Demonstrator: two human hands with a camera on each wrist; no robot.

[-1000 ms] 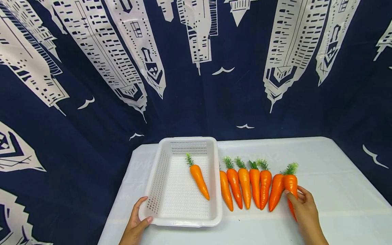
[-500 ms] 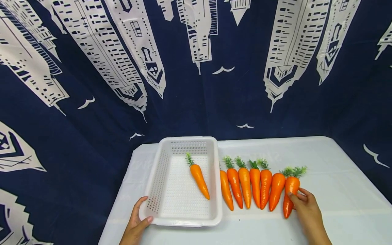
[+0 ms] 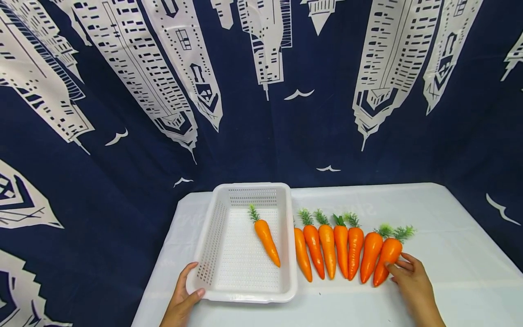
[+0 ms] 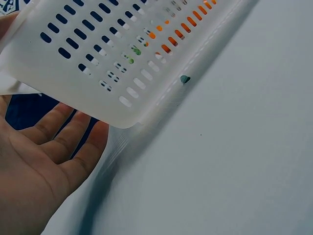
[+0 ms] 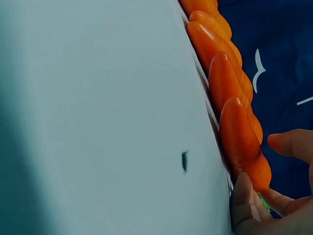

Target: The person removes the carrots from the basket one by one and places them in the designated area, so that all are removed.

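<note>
My left hand holds the near left corner of a white plastic basket, thumb on its front rim. In the left wrist view, the hand's fingers reach under the basket's perforated wall. One carrot with a green top lies slanted inside. Beside the basket, several glossy carrots form a row, tips toward me. My right hand is at the rightmost carrot. In the right wrist view, fingers touch that carrot, while another digit stands apart from it.
Everything stands on a table with a white cover. Behind it hangs a navy cloth printed with white buildings and birds. A small dark speck lies on the cover.
The rightmost carrot has been laid down; its top swung right and its tip left, so it now rests against its neighbour. My right hand moved slightly right. My left hand and the basket stayed put.
</note>
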